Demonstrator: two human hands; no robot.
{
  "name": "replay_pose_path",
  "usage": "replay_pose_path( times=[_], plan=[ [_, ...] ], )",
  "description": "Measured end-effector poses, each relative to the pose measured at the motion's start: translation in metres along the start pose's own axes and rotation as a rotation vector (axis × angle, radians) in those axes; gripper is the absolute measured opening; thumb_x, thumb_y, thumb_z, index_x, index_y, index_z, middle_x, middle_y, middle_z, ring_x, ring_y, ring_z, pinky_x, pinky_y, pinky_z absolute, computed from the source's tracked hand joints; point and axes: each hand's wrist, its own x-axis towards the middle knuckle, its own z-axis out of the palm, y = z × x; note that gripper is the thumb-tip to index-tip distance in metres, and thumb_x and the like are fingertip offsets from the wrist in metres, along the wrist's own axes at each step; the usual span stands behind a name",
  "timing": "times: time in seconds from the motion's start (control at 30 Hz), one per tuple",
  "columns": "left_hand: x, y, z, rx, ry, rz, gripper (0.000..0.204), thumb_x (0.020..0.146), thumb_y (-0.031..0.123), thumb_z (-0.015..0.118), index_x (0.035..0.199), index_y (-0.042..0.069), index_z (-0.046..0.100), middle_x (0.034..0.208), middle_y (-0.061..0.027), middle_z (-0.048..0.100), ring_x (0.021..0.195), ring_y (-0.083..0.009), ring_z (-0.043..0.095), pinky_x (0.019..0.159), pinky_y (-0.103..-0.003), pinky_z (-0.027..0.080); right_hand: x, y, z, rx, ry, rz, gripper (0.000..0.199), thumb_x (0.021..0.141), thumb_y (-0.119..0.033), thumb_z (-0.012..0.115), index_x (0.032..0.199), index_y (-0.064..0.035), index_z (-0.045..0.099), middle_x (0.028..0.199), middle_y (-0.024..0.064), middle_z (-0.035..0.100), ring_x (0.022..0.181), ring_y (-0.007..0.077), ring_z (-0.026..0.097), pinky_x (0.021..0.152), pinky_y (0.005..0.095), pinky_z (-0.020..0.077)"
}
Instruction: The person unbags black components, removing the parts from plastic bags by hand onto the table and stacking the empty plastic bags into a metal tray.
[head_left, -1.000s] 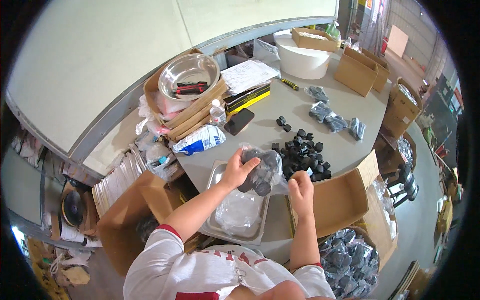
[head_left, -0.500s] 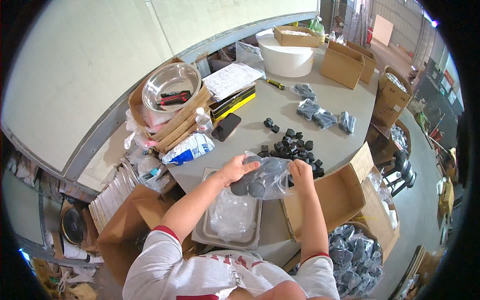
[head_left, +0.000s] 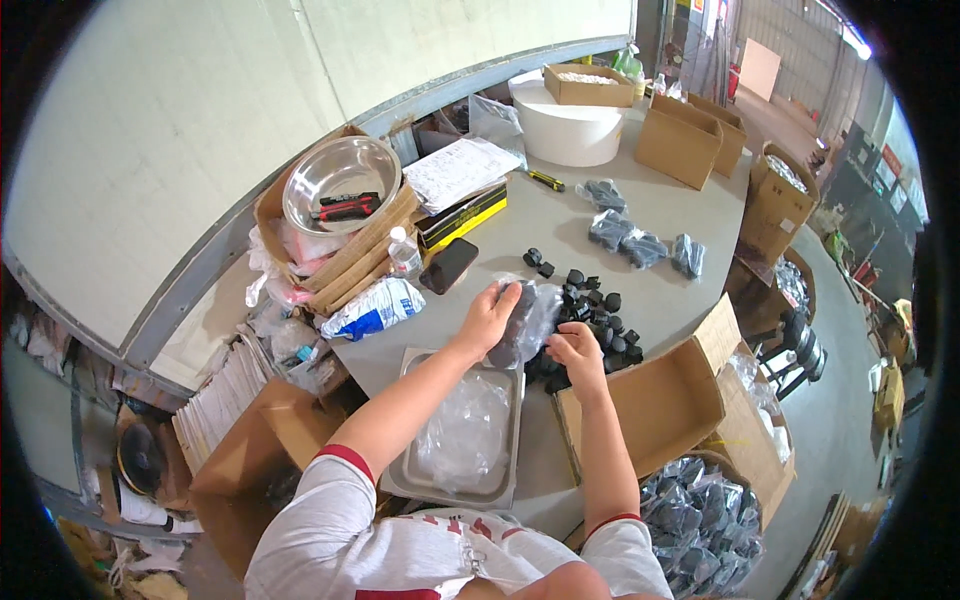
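A clear plastic bag (head_left: 535, 315) with dark round parts inside is held up over the near side of the grey table. My left hand (head_left: 485, 322) is wrapped round the bag's left side, thumb on top. At its lower right edge, my right hand (head_left: 578, 354) pinches the plastic with thumb and fingers. Just beyond lies a pile of small black plastic caps (head_left: 605, 325), partly covered by the bag and my right hand. Below my hands, a metal tray (head_left: 513, 440) contains flat clear bags (head_left: 462, 430).
An open cardboard box (head_left: 655, 405) stands right of my right forearm, above a carton of filled bags (head_left: 700, 520). Several filled bags (head_left: 640, 248) lie farther back on the table (head_left: 545, 225). At left are a phone (head_left: 449, 265), a bottle (head_left: 404, 252) and a steel bowl (head_left: 335, 160).
The bag has gone from lying wide between both hands to tilted and more bunched up. My right hand has shifted slightly left and down, nearer my left.
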Motion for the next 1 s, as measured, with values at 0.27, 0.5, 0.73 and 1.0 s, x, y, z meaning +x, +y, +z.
replay_pose_path(
  times=[0.27, 0.5, 0.73, 1.0],
  plan=[
    [0.038, 0.02, -0.001, 0.946, 0.09, 0.212, 0.04, 0.094, 0.03, 0.039, 0.077, 0.001, 0.06, 0.082, -0.0239, 0.061, 0.08, -0.0404, 0.059, 0.069, -0.049, 0.045, -0.002, 0.022, -0.013, -0.054, 0.15, -0.009, 0.01, 0.085, -0.011, 0.059, 0.087, -0.0017, 0.056, 0.077, -0.0001, 0.055, 0.069, 0.0083, 0.05, 0.064, 0.0229, 0.0409],
    [0.042, 0.052, 0.026, 1.178, 0.055, 0.433, 0.033, 0.092, 0.024, 0.044, 0.077, 0.0, 0.06, 0.073, -0.0208, 0.062, 0.069, -0.0374, 0.061, 0.062, -0.046, 0.048, -0.027, 0.033, -0.003, -0.266, 0.162, -0.032, 0.014, 0.086, -0.013, 0.06, 0.085, 0.0008, 0.057, 0.073, -0.0002, 0.054, 0.066, 0.0074, 0.047, 0.059, 0.0236, 0.0387],
    [0.003, 0.064, -0.015, 0.953, 0.25, 0.423, 0.023, 0.091, 0.021, 0.048, 0.081, 0.002, 0.058, 0.069, -0.0209, 0.061, 0.066, -0.04, 0.059, 0.058, -0.047, 0.046, -0.059, 0.032, 0.025, -0.296, 0.1, -0.016, 0.014, 0.087, -0.013, 0.059, 0.089, 0.001, 0.057, 0.076, 0.0006, 0.054, 0.069, 0.0074, 0.048, 0.063, 0.0228, 0.0415],
    [-0.163, -0.127, -0.098, 0.624, 0.553, -0.21, 0.047, 0.085, 0.022, 0.052, 0.121, -0.004, 0.035, 0.104, -0.0338, 0.052, 0.096, -0.0467, 0.053, 0.083, -0.05, 0.042, -0.095, 0.03, 0.099, -0.511, 0.205, -0.581, 0.01, 0.081, -0.002, 0.058, 0.09, 0.0001, 0.053, 0.09, 0.0114, 0.049, 0.076, 0.0227, 0.046, 0.067, 0.0322, 0.0407]
  ],
)
